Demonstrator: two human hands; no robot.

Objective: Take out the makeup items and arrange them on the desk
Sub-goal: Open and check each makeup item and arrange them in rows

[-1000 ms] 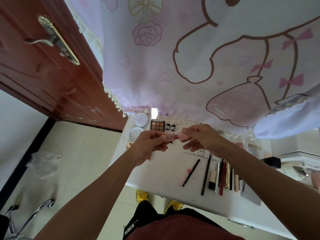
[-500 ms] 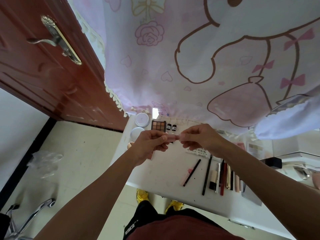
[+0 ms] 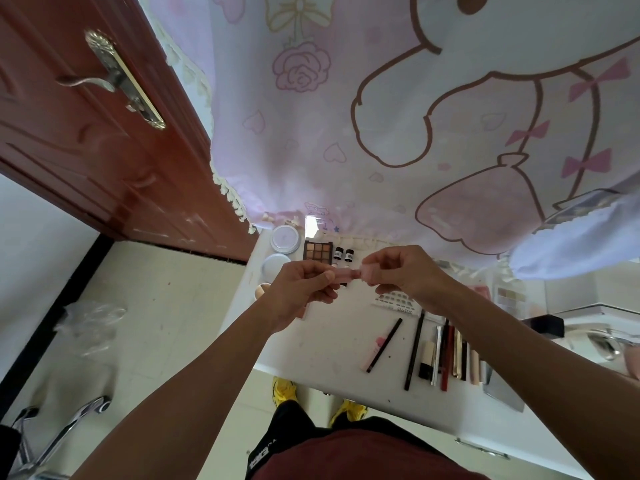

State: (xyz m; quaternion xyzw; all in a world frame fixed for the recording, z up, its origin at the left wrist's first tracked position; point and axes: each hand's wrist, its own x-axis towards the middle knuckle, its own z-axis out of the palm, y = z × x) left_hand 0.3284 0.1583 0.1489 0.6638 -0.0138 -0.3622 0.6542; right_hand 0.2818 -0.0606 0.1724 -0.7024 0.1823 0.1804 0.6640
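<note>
Above the white desk (image 3: pixel 322 344) both hands hold a small pink makeup tube (image 3: pixel 344 274) between them. My left hand (image 3: pixel 301 289) pinches its body, and my right hand (image 3: pixel 401 271) pinches the pink cap (image 3: pixel 369 273) at the other end. Whether cap and body are fully joined I cannot tell. Laid out on the desk are an eyeshadow palette (image 3: pixel 318 250), two small black bottles (image 3: pixel 343 254), two round white compacts (image 3: pixel 284 237), a sheet of false nails (image 3: pixel 396 301) and a row of pencils and lipsticks (image 3: pixel 446 355).
A pink cartoon curtain (image 3: pixel 381 133) hangs behind the desk. A red-brown door (image 3: pixel 86 133) with a metal handle stands at left. A chair base (image 3: pixel 62 427) and a clear plastic bag (image 3: pixel 90 323) lie on the tiled floor. A black box (image 3: pixel 547 325) sits at right.
The two hands have stayed together over the desk; the cap end and the tube body have come closer together between my fingers.
</note>
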